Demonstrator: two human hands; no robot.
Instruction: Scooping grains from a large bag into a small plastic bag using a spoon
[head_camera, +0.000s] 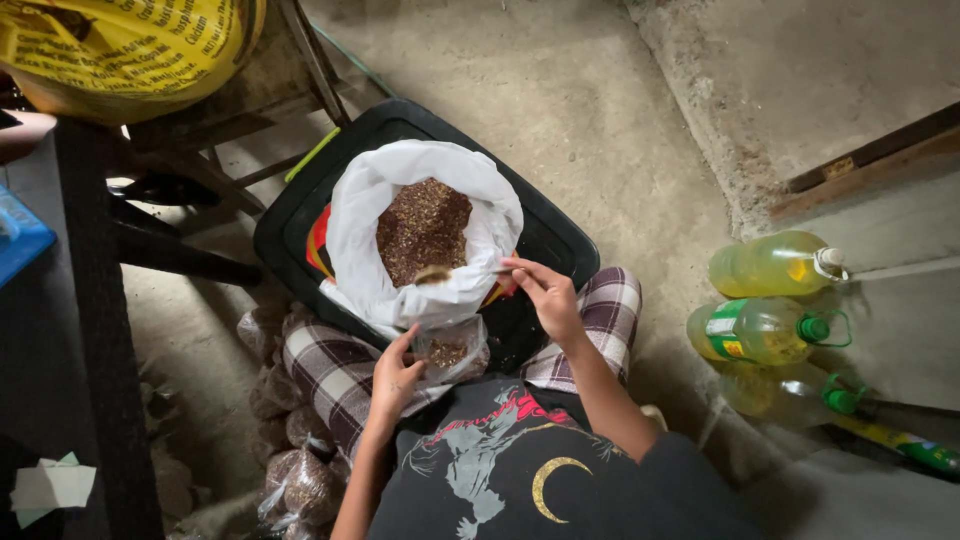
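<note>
I see the right hand pinching a thin spoon whose bowl sits at the rim of the soft white sack of coarse reddish-brown grain, while the left hand grips a small clear crinkled bag just under that rim. The sack stands in a smooth black tub touching my checked knees. To the right, rough concrete floor lies between tub and yellow bottles; filled bags crowd the left.
</note>
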